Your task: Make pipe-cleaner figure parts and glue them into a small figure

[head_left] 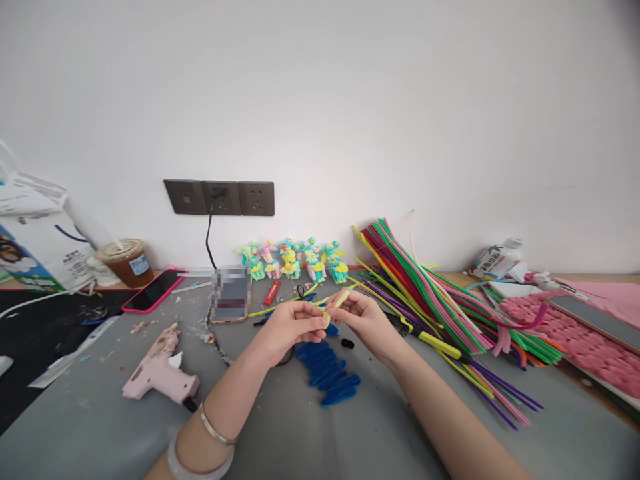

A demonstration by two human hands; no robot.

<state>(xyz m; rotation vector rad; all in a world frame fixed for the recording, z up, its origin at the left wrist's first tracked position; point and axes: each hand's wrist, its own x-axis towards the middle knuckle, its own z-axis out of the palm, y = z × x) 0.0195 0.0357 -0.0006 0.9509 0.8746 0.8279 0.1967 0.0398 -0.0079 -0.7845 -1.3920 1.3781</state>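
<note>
My left hand (293, 327) and my right hand (365, 319) meet over the grey table (100, 427), both pinching a yellow pipe cleaner (334, 303) between the fingertips. The fingers of both hands are closed on it. Below the hands lie several short blue pipe-cleaner pieces (327, 373) and a small black bit (347, 343). A row of small finished pipe-cleaner figures (295, 260) stands at the wall behind.
A big bundle of coloured pipe cleaners (430, 300) lies to the right, with pink pieces (575, 340) beyond. A pink glue gun (160, 370) lies at the left. Two phones (153, 292) (230, 297), a drink cup (125, 261) and wall sockets (220, 197) are behind.
</note>
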